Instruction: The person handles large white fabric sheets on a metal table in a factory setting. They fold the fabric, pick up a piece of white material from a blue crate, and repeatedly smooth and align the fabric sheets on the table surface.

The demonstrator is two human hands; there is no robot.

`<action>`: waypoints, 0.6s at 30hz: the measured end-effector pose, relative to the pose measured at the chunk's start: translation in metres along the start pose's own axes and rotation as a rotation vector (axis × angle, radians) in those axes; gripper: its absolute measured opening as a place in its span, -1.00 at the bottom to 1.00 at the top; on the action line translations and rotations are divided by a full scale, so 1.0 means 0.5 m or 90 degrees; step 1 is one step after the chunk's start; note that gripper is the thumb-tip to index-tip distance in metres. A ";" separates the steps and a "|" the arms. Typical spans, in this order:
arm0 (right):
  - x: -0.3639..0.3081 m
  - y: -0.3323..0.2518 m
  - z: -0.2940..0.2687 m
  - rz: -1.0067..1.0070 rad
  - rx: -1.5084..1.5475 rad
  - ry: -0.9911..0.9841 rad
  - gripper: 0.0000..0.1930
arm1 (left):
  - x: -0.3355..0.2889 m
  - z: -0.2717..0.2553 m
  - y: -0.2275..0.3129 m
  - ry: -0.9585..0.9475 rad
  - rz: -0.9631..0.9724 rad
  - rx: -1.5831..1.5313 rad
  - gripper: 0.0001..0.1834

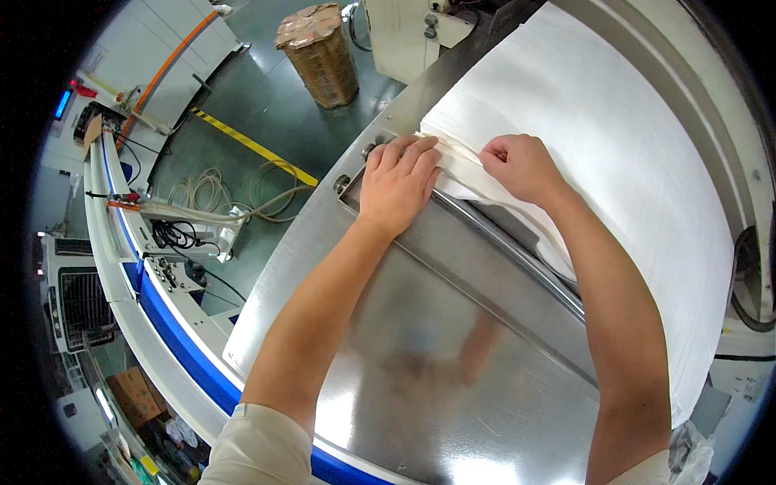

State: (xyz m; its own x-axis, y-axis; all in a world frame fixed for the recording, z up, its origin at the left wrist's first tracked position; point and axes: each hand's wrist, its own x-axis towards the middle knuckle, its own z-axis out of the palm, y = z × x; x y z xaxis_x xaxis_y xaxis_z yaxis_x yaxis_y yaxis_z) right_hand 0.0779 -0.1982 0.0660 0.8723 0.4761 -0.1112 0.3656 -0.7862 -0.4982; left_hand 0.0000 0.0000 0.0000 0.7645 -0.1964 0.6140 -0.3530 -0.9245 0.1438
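A thick stack of thin white sheets (pixel 598 89), soft like fabric or paper, lies on the metal table at the right. Its near edge (pixel 465 174) is ruffled and partly lifted in loose layers. My left hand (pixel 398 179) lies palm down at the stack's left corner, with its fingers stretched forward and their tips by the loose edge. Over that edge, my right hand (pixel 521 168) is closed with curled fingers; whatever they pinch is hidden. Along the stack's near side runs a shiny metal bar (pixel 509 242), between my forearms.
The steel table (pixel 453 388) bears a raised frame with knobs (pixel 343 183) at its left. A taped brown cylindrical bundle (pixel 318 56) stands on the floor beyond. Coiled hoses (pixel 198 194), a yellow-black floor stripe (pixel 250 145) and a white-blue machine rail (pixel 174 331) lie left.
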 end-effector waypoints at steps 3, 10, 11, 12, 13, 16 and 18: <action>-0.008 0.003 0.002 0.001 0.023 0.008 -0.77 | 0.002 -0.005 0.010 0.004 -0.006 -0.008 -0.67; -0.007 -0.002 0.010 0.037 0.038 0.052 -0.75 | -0.002 -0.013 0.009 -0.022 -0.015 -0.007 -0.70; -0.007 -0.004 0.013 0.057 0.050 0.065 -0.75 | -0.005 -0.016 0.008 -0.030 -0.018 -0.009 -0.70; -0.008 0.000 0.013 0.064 0.054 0.068 -0.75 | -0.006 -0.020 0.012 -0.036 -0.021 -0.013 -0.70; -0.011 0.004 0.013 0.070 0.057 0.072 -0.75 | -0.009 -0.027 0.017 -0.041 -0.023 -0.017 -0.70; -0.014 0.006 0.012 0.058 0.049 0.083 -0.77 | -0.019 -0.040 0.021 -0.044 -0.027 -0.014 -0.69; -0.018 0.001 0.012 0.002 0.011 0.097 -0.79 | -0.021 -0.046 0.021 -0.037 -0.031 -0.011 -0.68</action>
State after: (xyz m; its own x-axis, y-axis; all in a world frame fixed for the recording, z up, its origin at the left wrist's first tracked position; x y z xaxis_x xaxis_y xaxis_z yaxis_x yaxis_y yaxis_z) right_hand 0.0683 -0.2005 0.0615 0.9129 0.4078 0.0181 0.3586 -0.7800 -0.5129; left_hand -0.0241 -0.0004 0.0130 0.8111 -0.1697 0.5598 -0.3232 -0.9277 0.1870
